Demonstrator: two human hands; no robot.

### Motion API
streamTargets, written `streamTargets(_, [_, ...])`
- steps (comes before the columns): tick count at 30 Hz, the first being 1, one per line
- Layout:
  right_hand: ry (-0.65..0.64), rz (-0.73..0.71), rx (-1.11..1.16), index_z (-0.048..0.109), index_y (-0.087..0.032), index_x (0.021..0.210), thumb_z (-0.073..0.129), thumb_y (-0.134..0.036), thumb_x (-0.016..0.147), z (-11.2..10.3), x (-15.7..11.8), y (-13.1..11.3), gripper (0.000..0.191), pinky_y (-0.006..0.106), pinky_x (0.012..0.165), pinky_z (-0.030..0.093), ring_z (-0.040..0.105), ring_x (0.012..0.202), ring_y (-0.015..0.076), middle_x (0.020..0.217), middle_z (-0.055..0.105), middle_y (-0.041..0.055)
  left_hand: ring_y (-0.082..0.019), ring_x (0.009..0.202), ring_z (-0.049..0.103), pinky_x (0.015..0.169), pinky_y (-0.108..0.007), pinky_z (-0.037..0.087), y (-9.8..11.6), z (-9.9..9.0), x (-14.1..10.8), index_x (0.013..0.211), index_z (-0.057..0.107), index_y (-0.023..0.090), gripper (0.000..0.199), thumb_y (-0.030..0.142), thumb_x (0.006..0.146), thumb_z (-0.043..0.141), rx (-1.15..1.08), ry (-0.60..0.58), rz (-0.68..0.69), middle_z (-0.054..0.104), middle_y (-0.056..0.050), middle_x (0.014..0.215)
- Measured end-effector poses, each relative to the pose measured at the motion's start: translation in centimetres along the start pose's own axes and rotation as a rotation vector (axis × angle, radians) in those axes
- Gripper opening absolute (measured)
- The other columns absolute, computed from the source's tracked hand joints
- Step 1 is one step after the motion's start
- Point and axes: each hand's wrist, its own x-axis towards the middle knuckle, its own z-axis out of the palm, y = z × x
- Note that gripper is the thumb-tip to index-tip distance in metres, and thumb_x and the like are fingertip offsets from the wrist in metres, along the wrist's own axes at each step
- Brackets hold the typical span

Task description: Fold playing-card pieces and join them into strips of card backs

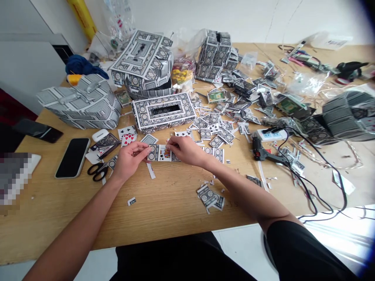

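Observation:
A strip of joined playing cards (154,153) stretches between my hands, mostly patterned backs with one face card (164,153) showing in the middle. My left hand (129,160) pinches the strip's left end between thumb and fingers. Over the face card, my right hand (186,150) is closed, its fingertips together on the strip's upper edge; its palm hides part of the strip. The strip's right end (215,153) emerges beyond my right wrist. Just behind stands a box covered in cards (164,127) with a slot in its top. Black-handled scissors (98,171) lie left of my left hand.
A phone (72,158) rests at left. Card-covered baskets (88,102) and a lidded card box (140,58) stand behind. Loose cut cards (225,134) are heaped at centre right. A glue gun (266,154) with trailing cables lies right. Card scraps (210,198) lie near the front edge.

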Motion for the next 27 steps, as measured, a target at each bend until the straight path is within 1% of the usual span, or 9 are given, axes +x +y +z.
streamTargets(2, [0.001,-0.016,0.016,0.074,-0.016,0.097,0.059,-0.023,0.101,-0.1,0.0,0.0,0.017,0.03,0.073,0.038,0.062,0.077,0.0175,0.089,0.077,0.0077,-0.018,0.066,0.071,0.062,-0.033,0.067,0.1,-0.4,0.1,0.102,0.072,0.016,0.047,0.055,0.08,0.087,-0.007,-0.027,0.002,0.075,-0.003,0.076])
streamTargets(3, [0.003,-0.024,0.024,0.073,-0.016,0.097,0.058,-0.023,0.101,-0.2,0.0,0.1,0.017,0.03,0.073,0.038,0.061,0.076,0.0169,0.088,0.077,0.0074,-0.019,0.068,0.073,0.065,-0.033,0.068,0.2,-0.7,0.2,0.112,0.071,0.017,0.05,0.053,0.081,0.087,-0.008,-0.061,0.009,0.075,-0.003,0.079])
streamTargets(6, [0.013,-0.032,0.038,0.074,-0.016,0.098,0.057,-0.025,0.102,-0.5,0.1,0.3,0.019,0.03,0.071,0.038,0.059,0.073,0.0158,0.086,0.076,0.0066,-0.021,0.082,0.077,0.079,-0.037,0.068,0.2,-1.8,0.4,0.145,0.058,0.022,0.081,0.044,0.075,0.093,0.039,-0.216,0.063,0.078,-0.006,0.1])
streamTargets(8, [0.01,-0.032,0.039,0.074,-0.016,0.098,0.057,-0.026,0.102,-0.7,0.1,0.4,0.02,0.03,0.071,0.038,0.059,0.073,0.0157,0.086,0.076,0.0064,-0.021,0.086,0.076,0.084,-0.04,0.067,0.0,-2.4,0.5,0.155,0.051,0.026,0.097,0.041,0.071,0.096,0.141,-0.278,0.119,0.077,-0.009,0.114])
streamTargets(9, [0.004,-0.037,0.037,0.074,-0.016,0.097,0.057,-0.026,0.102,-0.8,0.1,0.4,0.02,0.03,0.072,0.038,0.059,0.074,0.0157,0.087,0.076,0.0065,-0.02,0.086,0.075,0.085,-0.041,0.067,-0.1,-2.6,0.5,0.156,0.052,0.027,0.098,0.041,0.071,0.096,0.203,-0.287,0.145,0.076,-0.009,0.118])
streamTargets(11, [-0.011,-0.055,0.028,0.075,-0.016,0.097,0.057,-0.025,0.102,-0.9,0.1,0.3,0.021,0.03,0.072,0.038,0.058,0.074,0.0158,0.087,0.076,0.0068,-0.02,0.084,0.074,0.086,-0.044,0.066,-0.5,-2.8,0.5,0.152,0.058,0.027,0.088,0.043,0.074,0.094,0.308,-0.282,0.185,0.076,-0.009,0.117])
streamTargets(15, [-0.03,-0.076,0.014,0.075,-0.016,0.097,0.056,-0.024,0.102,-1.0,0.0,0.2,0.022,0.031,0.072,0.038,0.057,0.073,0.0161,0.086,0.075,0.007,-0.021,0.085,0.074,0.086,-0.041,0.065,-0.7,-2.7,0.5,0.142,0.065,0.026,0.07,0.044,0.078,0.089,0.367,-0.28,0.221,0.077,-0.008,0.114])
streamTargets(23, [-0.028,-0.05,-0.011,0.073,-0.017,0.097,0.057,-0.023,0.102,-0.2,-0.1,0.2,0.018,0.031,0.074,0.038,0.062,0.077,0.0176,0.091,0.078,0.0081,-0.021,0.083,0.075,0.085,-0.037,0.065,-0.2,-1.5,-0.2,0.136,0.067,0.024,0.067,0.046,0.077,0.09,0.413,-0.274,0.214,0.079,-0.007,0.108])
streamTargets(27, [-0.034,-0.058,-0.003,0.072,-0.017,0.096,0.057,-0.024,0.103,-0.3,0.0,0.1,0.018,0.031,0.074,0.038,0.062,0.078,0.0178,0.091,0.077,0.0082,-0.02,0.088,0.075,0.086,-0.035,0.064,0.2,-1.7,-0.1,0.14,0.064,0.023,0.071,0.042,0.077,0.09,0.294,-0.316,0.143,0.079,-0.007,0.109])
